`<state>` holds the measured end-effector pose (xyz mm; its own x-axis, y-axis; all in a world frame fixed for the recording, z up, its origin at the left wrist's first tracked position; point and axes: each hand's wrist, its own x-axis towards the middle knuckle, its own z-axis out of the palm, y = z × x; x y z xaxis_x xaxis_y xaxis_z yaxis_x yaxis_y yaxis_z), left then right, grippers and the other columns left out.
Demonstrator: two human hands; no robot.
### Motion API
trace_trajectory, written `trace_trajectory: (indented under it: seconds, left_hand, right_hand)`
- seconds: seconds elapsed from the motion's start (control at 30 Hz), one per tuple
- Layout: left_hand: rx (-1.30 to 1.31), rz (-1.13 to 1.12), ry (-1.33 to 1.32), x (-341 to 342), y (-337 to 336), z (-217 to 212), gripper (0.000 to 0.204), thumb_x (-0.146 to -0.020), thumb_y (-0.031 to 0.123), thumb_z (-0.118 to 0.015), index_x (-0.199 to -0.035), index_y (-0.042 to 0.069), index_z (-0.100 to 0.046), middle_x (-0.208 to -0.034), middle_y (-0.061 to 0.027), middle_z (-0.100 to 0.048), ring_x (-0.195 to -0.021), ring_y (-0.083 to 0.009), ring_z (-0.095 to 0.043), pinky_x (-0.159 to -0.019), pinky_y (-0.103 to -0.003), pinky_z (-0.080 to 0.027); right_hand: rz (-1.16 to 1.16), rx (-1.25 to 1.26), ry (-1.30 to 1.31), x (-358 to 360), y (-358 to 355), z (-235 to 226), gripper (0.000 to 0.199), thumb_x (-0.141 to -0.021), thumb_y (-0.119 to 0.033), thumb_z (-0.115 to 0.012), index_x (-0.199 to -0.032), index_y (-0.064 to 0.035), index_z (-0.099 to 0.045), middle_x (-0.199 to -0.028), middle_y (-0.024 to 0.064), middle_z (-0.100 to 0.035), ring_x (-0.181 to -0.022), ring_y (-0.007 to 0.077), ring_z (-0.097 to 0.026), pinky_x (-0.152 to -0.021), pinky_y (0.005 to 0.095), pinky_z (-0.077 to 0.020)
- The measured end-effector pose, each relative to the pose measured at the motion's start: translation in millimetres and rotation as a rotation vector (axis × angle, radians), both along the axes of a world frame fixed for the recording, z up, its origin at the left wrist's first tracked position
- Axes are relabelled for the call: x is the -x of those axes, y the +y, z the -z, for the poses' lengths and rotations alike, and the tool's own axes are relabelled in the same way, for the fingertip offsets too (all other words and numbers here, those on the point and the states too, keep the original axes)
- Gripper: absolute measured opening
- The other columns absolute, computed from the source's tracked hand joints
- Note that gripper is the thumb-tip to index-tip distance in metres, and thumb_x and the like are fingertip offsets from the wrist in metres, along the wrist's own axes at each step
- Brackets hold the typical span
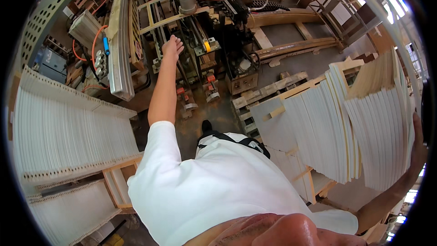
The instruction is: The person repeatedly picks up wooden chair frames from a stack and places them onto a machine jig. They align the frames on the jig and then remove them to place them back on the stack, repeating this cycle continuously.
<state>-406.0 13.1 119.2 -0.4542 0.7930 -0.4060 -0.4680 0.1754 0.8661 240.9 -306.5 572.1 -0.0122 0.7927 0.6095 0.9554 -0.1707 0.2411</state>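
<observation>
My left hand (172, 47) reaches out over the machine at the front, its fingers loosely bent and a little apart, nothing visible in them. Just beyond it, a pale wooden strip (165, 22) lies across the machine's rails, under a grey metal cylinder (187, 4). Far to the right, my right arm stretches around a stack of white-faced panels (380, 130) standing on edge. My right hand (417, 139) lies along the outermost panels, its fingers appearing stretched out; the picture's dark rim hides part of it.
At left stand long rows of white panels (73, 127) with holes along their edges. A metal beam (119, 59) runs beside the machine. Red-topped foot pedals (182, 94) sit on the floor ahead. A wooden pallet (268, 90) and curved wooden frame (291, 48) lie to the right.
</observation>
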Motion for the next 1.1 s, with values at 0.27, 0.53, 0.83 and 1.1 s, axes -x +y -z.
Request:
trace_trajectory:
  seconds: [0.27, 0.53, 0.83, 1.1]
  left_hand:
    - [0.014, -0.085, -0.234, 32.4, 102.5, 8.5, 0.058, -0.098, 0.038, -0.047, -0.136, -0.004, -0.037, -0.122, -0.0192, -0.054, -0.108, -0.0322, -0.059, -0.092, -0.044, -0.055]
    - [-0.055, -0.300, -0.395, 40.8, 137.8, 9.6, 0.058, -0.099, 0.037, -0.044, -0.136, -0.007, -0.036, -0.130, -0.0215, -0.050, -0.112, -0.0359, -0.056, -0.091, -0.046, -0.055]
    - [-0.244, -0.293, -0.486, 58.4, 151.7, 30.9, 0.054, -0.100, 0.035, -0.044, -0.139, 0.000, -0.032, -0.136, -0.0221, -0.040, -0.123, -0.0376, -0.046, -0.102, -0.051, -0.044]
    - [-0.302, -0.355, -0.583, 71.0, 157.3, 35.4, 0.058, -0.100, 0.039, -0.041, -0.143, 0.003, -0.025, -0.142, -0.0210, -0.034, -0.130, -0.0393, -0.038, -0.106, -0.055, -0.040]
  right_hand:
    - [-0.357, 0.079, 0.165, 194.1, 74.1, 53.4, 0.037, -0.085, -0.011, -0.067, -0.121, -0.0085, -0.062, -0.106, 0.0103, -0.065, -0.096, 0.0178, -0.063, -0.080, 0.0287, -0.0542]
    - [-0.604, 0.223, 0.106, 282.5, 115.0, 114.7, 0.037, -0.071, -0.002, -0.073, -0.107, 0.0000, -0.063, -0.092, 0.0145, -0.063, -0.080, 0.0286, -0.060, -0.069, 0.0397, -0.0468]
    - [-0.704, 0.354, 0.269, 318.0, 140.3, 165.7, 0.036, -0.067, -0.001, -0.074, -0.101, 0.0003, -0.063, -0.086, 0.0126, -0.062, -0.078, 0.0310, -0.057, -0.068, 0.0398, -0.0449]
    - [-0.652, 0.384, 0.388, 316.9, 147.2, 183.4, 0.035, -0.066, -0.002, -0.074, -0.099, -0.0017, -0.064, -0.085, 0.0111, -0.062, -0.076, 0.0294, -0.057, -0.068, 0.0387, -0.0446]
